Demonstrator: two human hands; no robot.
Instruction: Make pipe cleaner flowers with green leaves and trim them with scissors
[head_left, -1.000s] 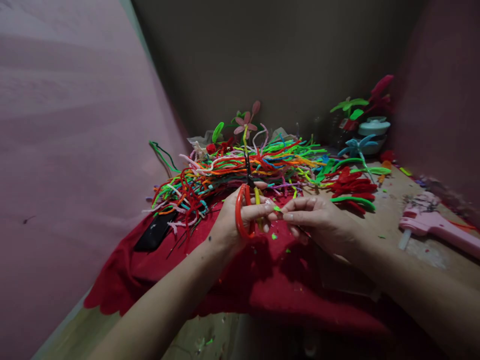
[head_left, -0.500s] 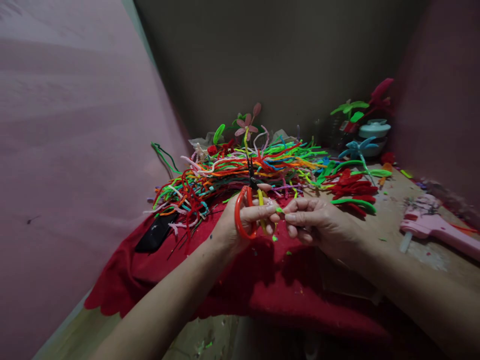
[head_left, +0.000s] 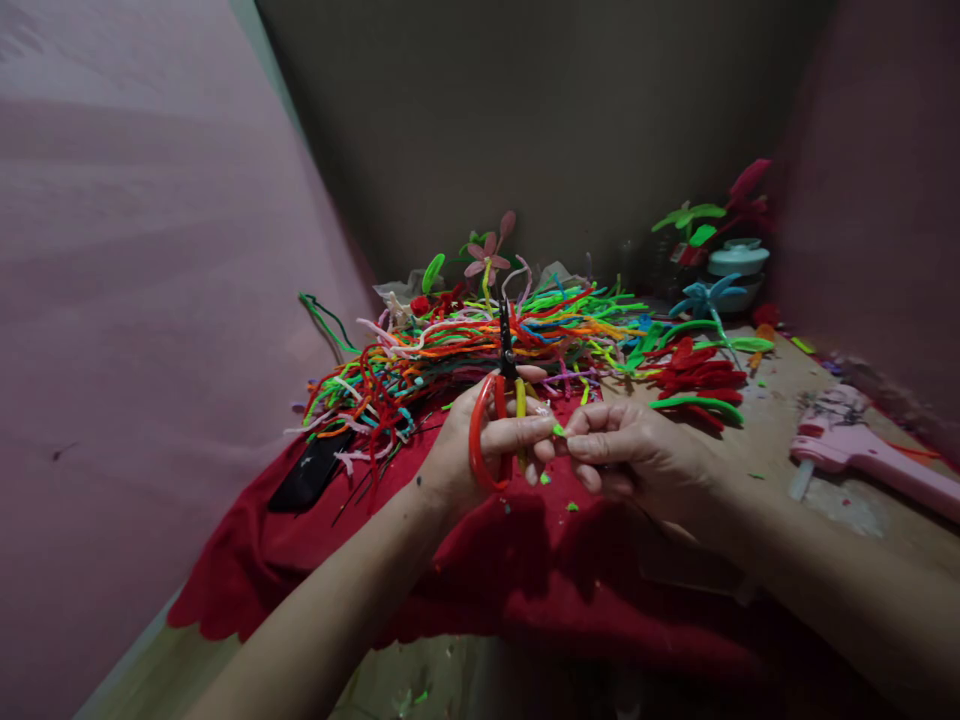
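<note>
My left hand [head_left: 480,435] is closed, with a pair of scissors [head_left: 505,340] hooked in it. The scissors have black blades pointing up and away and an orange-red handle loop. A yellow strip shows beside the loop; I cannot tell whether it belongs to the scissors. Between the fingertips of both hands is a tiny bright green fuzzy piece [head_left: 559,430]. My right hand [head_left: 630,445] pinches its right side, while my left thumb and fingers meet it from the left. Green scraps [head_left: 572,507] lie below on the red cloth [head_left: 465,560].
Behind my hands lies a heap of coloured pipe cleaners [head_left: 450,335], with a pink fuzzy flower [head_left: 486,258] above it. A black phone-like object [head_left: 311,475] rests at left. To the right are red petals [head_left: 694,370], a pink glue gun [head_left: 862,440] and a lidded jar [head_left: 739,258].
Both hands stay together at nearly the same spot, the green piece still between their fingertips. The scissors have turned slightly more upright. The whole view has shifted a little.
</note>
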